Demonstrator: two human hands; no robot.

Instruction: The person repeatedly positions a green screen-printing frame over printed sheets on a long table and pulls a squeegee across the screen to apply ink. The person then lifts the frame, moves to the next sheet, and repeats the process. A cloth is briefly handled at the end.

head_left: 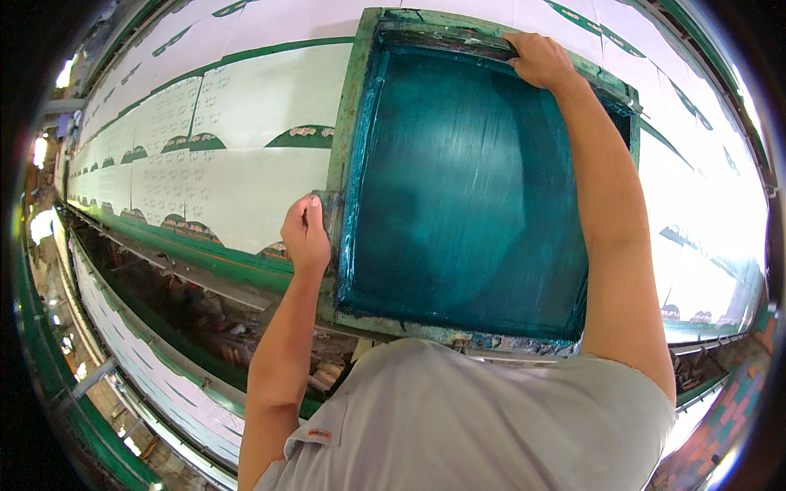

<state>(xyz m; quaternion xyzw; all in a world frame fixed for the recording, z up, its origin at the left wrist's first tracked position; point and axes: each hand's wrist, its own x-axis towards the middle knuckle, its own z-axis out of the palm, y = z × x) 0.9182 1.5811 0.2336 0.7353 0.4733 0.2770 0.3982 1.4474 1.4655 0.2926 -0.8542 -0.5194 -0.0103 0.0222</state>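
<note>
Printed cloth (246, 123); hands (both) grip frame (348, 114).

Textile screen-printing workshop, pretty clearly.

A very long table (246, 176) runs off into the distance, covered in white cloth (270, 98) printed with the same green motif over and over. On it sits a big wooden screen frame (344, 123) smeared with teal ink (467, 188), which a person holds at two sides. A second cloth-covered table (155, 368) runs parallel just below, with a dim, cluttered gap between them. Brick floor (729, 417) shows at the right edge.
</note>
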